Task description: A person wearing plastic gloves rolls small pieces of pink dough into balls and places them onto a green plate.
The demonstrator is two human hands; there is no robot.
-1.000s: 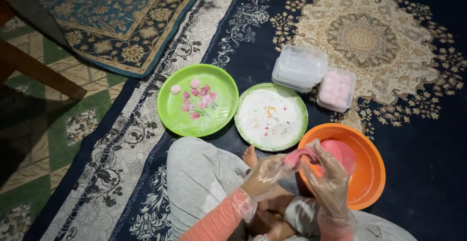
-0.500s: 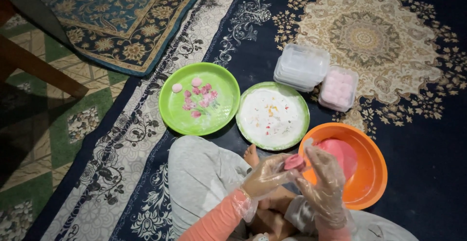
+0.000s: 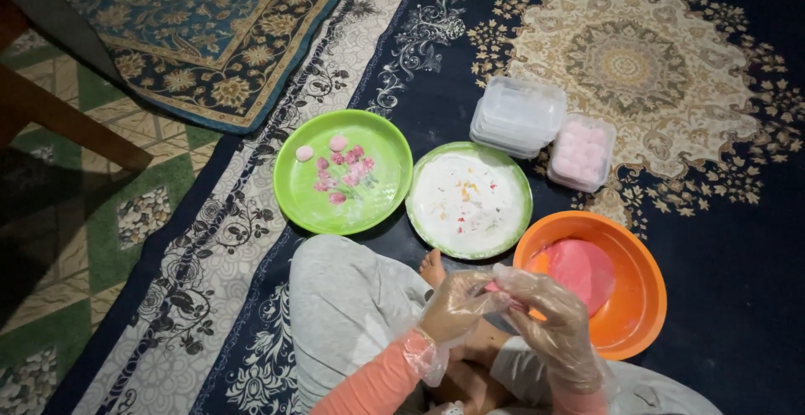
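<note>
Sitting cross-legged on the dark patterned rug (image 3: 721, 239), person works w/ both hands in clear plastic gloves. Landmark: orange bowl (image 3: 646, 298).

Change vs 1 s ago: pink piece was stretched wide between the hands, just left of bowl rim; now hands are drawn together and only a small bit of pink dough piece (image 3: 495, 286) shows. Reads as pressing/rolling it compact.

Left hand (image 3: 457, 308): fingers curled round the piece. Right hand (image 3: 558, 323): cupped over it; exact grip prob. pinch, glove glare hides it.

Pink dough mass (image 3: 583, 268) sits inside bowl. White-floured green plate (image 3: 470, 199) just left-above bowl; green plate w/ small pink balls (image 3: 344, 172) further left. Lidded containers (image 3: 545, 130) above bowl. Open rug right of bowl; knees crowd the near side.
</note>
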